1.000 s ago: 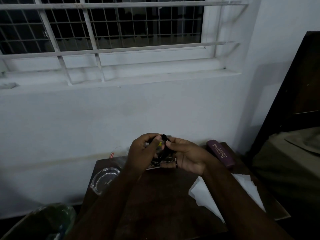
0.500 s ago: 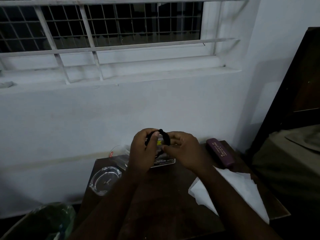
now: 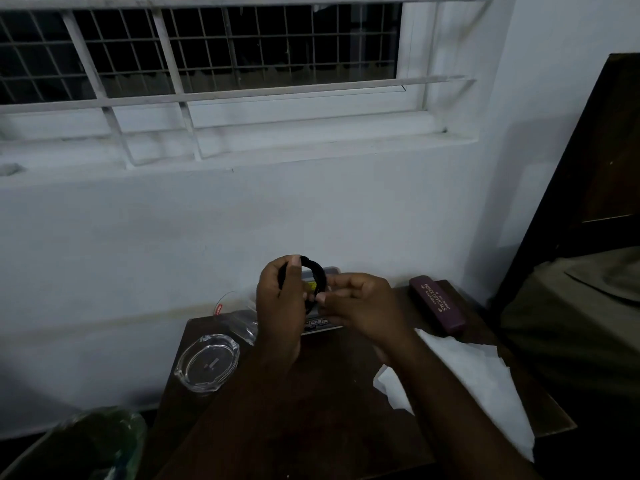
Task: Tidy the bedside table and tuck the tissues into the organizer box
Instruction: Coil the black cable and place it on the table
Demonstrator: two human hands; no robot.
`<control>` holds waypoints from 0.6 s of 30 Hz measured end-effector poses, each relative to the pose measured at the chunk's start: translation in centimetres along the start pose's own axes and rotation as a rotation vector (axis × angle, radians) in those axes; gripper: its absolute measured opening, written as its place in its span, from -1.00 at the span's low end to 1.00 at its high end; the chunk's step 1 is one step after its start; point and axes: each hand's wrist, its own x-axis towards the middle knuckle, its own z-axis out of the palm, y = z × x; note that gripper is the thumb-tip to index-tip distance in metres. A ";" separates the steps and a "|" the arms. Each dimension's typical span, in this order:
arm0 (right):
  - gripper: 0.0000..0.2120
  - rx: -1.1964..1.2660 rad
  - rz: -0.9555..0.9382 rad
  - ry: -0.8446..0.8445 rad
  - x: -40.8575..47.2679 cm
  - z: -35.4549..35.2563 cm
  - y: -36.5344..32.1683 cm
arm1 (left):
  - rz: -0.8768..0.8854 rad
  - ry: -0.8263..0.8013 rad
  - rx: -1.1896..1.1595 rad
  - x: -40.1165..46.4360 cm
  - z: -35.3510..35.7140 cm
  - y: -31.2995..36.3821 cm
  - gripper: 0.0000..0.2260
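Both hands, the left hand (image 3: 281, 306) and right hand (image 3: 360, 311), pinch a black looped band (image 3: 317, 277) above the dark wooden tabletop (image 3: 311, 393), so clutter-sorting seems the step in hand. Next it needs setting down. The white tissues (image 3: 467, 386) lie loose at four o'clock; the clear plastic organizer box (image 3: 320, 322) sits at twelve, contents unclear. A glass ashtray (image 3: 207, 363) at nine looks nearly empty.

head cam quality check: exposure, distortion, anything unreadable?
Head view: dim and underexposed, the dark wooden table nearly merging with the forearms; the window bars bow from wide-angle distortion; the black band held by the left hand and right hand lacks detail; the white tissue is brightest; the spectacle case lettering stays legible.
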 end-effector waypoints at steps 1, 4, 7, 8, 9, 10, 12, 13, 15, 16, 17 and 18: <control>-0.80 0.057 0.061 -0.070 0.2 -0.4 -0.1 | -0.054 -0.075 -0.049 0.1 -0.3 0.0 -0.82; -0.78 0.165 0.166 -0.238 0.8 -1.4 -0.1 | -0.189 -0.272 -0.195 0.6 -1.0 0.4 -0.80; -0.81 0.187 0.182 -0.195 1.1 -1.8 0.3 | -0.238 -0.315 -0.239 0.8 -1.1 0.7 -0.81; -0.83 0.194 0.177 -0.156 1.2 -1.9 0.5 | -0.242 -0.320 -0.230 0.8 -1.1 0.7 -0.82; -0.84 0.202 0.173 -0.115 1.3 -2.0 0.7 | -0.245 -0.328 -0.203 0.9 -1.2 0.6 -0.83; -0.85 0.205 0.170 -0.071 1.4 -2.1 0.8 | -0.249 -0.338 -0.160 0.9 -1.4 0.4 -0.85; -0.83 0.202 0.172 0.023 1.5 -2.4 1.1 | -0.260 -0.342 -0.059 0.7 -1.7 -0.1 -0.85; -0.81 0.205 0.171 0.068 1.5 -2.5 1.3 | -0.267 -0.341 -0.023 0.6 -1.8 -0.3 -0.84; -0.78 0.210 0.159 0.135 1.4 -2.8 1.6 | -0.280 -0.344 0.011 0.3 -1.8 -0.7 -0.84; -0.78 0.205 0.151 0.154 1.3 -2.9 1.7 | -0.287 -0.338 0.017 0.1 -1.6 -0.8 -0.85; -0.79 0.196 0.145 0.168 1.2 -3.1 2.0 | -0.291 -0.324 0.028 -0.1 -1.4 -1.0 -0.85; -0.82 0.185 0.141 0.181 1.1 -3.4 2.2 | -0.291 -0.304 0.047 -0.3 -1.1 -1.2 -0.86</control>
